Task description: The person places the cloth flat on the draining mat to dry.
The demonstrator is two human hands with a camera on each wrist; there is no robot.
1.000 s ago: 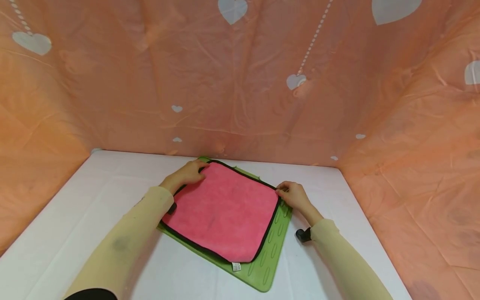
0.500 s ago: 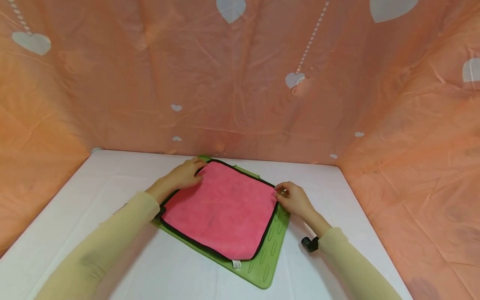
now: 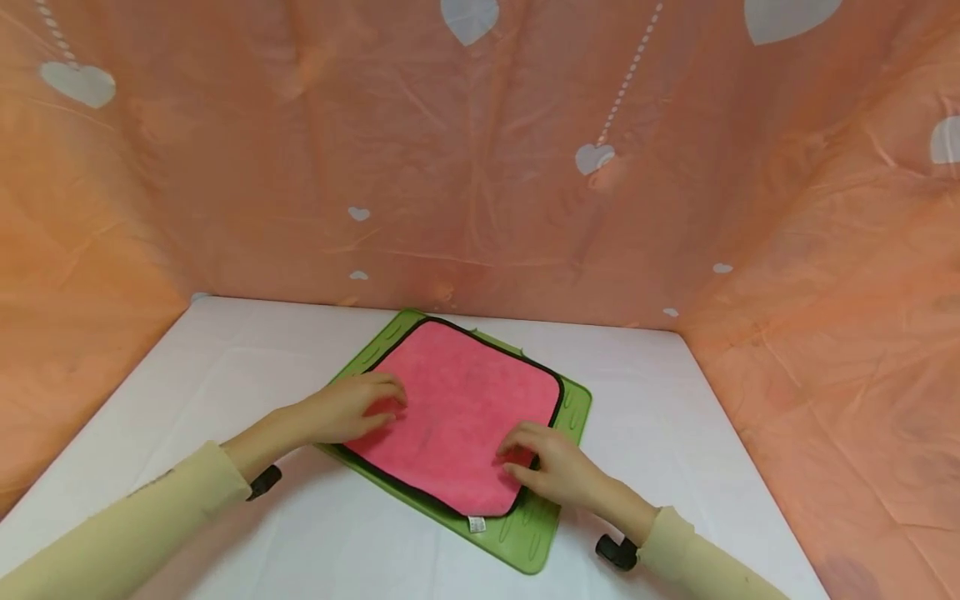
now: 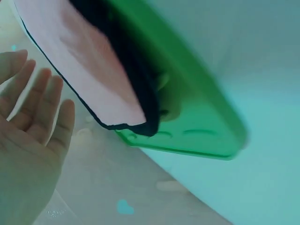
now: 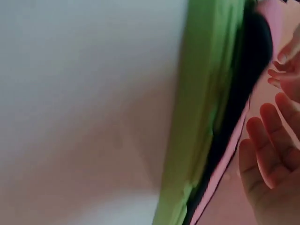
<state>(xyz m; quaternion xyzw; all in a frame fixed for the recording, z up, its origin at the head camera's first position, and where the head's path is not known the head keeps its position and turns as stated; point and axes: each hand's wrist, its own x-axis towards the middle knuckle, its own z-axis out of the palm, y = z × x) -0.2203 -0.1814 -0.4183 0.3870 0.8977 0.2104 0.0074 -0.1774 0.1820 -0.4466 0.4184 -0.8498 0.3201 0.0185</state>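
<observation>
A pink cloth (image 3: 457, 400) with black edging lies spread on a green mat (image 3: 517, 542), turned at an angle to the table. A small white label (image 3: 476, 524) sticks out at its near corner. My left hand (image 3: 348, 408) hovers over the cloth's left edge, fingers loosely bent and holding nothing; the left wrist view shows its fingers (image 4: 40, 103) spread apart from the cloth. Over the right side of the cloth is my right hand (image 3: 555, 467), thumb and fingers parted with nothing between them.
The mat rests on a table with a white cover (image 3: 247, 367). An orange curtain (image 3: 480, 167) printed with pale hearts hangs behind the table and along both sides. Dark wrist-worn pieces (image 3: 617, 552) show by both sleeves.
Both hands have left the cloth's far corners and come nearer: the left down its left edge, the right down its right edge. The far corners now show uncovered.
</observation>
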